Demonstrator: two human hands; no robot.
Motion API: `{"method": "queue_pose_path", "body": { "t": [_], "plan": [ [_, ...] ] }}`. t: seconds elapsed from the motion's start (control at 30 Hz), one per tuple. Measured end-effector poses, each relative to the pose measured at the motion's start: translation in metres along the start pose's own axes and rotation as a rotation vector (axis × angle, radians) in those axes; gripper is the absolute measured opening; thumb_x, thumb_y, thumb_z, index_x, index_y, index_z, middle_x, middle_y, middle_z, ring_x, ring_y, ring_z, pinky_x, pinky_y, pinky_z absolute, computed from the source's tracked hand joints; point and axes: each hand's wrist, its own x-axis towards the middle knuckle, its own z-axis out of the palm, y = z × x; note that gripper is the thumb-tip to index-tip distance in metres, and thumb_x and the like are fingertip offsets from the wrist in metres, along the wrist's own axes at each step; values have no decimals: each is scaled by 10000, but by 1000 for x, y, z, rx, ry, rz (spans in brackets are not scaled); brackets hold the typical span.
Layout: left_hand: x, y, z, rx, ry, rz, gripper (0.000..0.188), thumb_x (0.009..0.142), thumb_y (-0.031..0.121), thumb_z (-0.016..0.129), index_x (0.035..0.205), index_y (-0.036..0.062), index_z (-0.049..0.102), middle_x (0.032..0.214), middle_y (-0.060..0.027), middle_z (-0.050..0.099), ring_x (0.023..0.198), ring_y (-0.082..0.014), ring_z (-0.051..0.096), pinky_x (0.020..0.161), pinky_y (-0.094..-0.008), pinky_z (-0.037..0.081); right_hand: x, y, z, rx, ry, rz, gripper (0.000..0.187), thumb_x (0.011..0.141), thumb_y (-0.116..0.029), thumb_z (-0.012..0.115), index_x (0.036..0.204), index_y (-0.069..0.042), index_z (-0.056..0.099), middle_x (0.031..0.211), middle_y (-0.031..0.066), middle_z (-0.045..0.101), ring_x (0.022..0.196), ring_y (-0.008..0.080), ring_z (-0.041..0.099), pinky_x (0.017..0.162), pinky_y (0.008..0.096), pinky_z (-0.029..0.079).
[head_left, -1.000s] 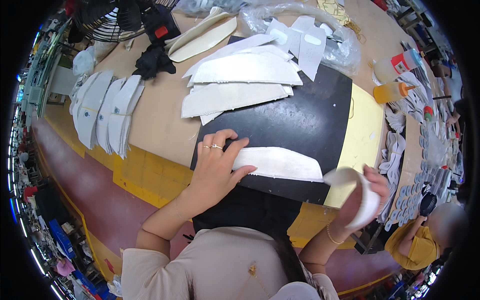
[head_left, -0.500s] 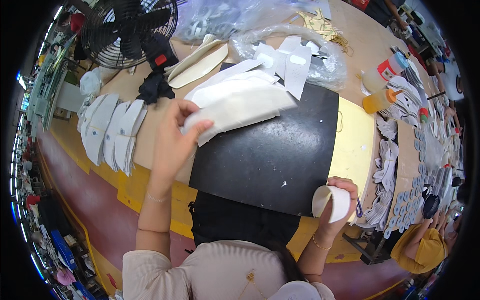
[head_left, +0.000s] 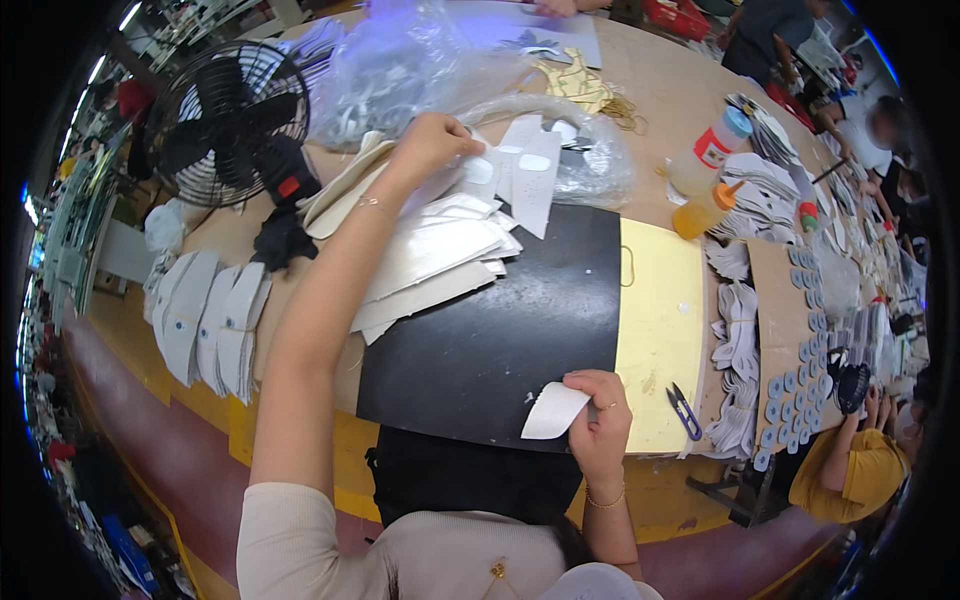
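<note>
My left hand [head_left: 437,150] reaches to the back of the table, its fingers closed at the top edge of a flat white cut piece [head_left: 478,172] with a small white oval patch. More such pieces [head_left: 535,195] lie just right of it. Beneath my left forearm a fanned stack of white cut pieces [head_left: 440,255] rests on the black mat [head_left: 500,340]. Over the mat's near right corner my right hand [head_left: 600,420] grips a curved white piece [head_left: 555,410] by its right end.
A yellow sheet [head_left: 660,330] borders the mat, with thread snips [head_left: 685,412] near its front edge. Bundled white pieces [head_left: 210,325] lie left; a black fan [head_left: 228,122] stands behind them. Bottles [head_left: 708,208], bundles and a board of grey discs [head_left: 785,330] occupy the right.
My left hand has left the white stack, now lying down on the mat, and moved back to the patched pieces. My right hand has moved left over the mat, uncovering the snips.
</note>
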Motion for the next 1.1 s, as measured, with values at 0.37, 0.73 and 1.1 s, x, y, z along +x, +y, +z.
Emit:
{"method": "queue_pose_path", "body": {
  "t": [0.37,0.73,1.1],
  "plan": [
    [-87,114,-27,-720,191,656,225,964,107,632,1163,4,609,1049,-49,673,950,-99,615,852,-227,475,-5,12,-14,245,131,168,211,923,44,541,1104,-15,632,1081,99,620,1006,206,613,898,317,482],
    [-189,44,56,202,-532,576,314,866,170,712,1148,41,664,1004,-112,623,962,-256,585,844,-343,460,-19,16,-50,662,336,383,215,1006,-97,570,1203,-16,599,1101,25,630,989,80,561,886,237,449],
    [-238,35,68,-104,-319,457,243,898,198,674,1075,33,698,1082,-124,614,1024,-292,565,891,-387,455,5,-29,-38,262,-82,212,184,927,-57,643,1101,-19,689,962,78,688,863,149,653,782,279,508]
  ]
}}
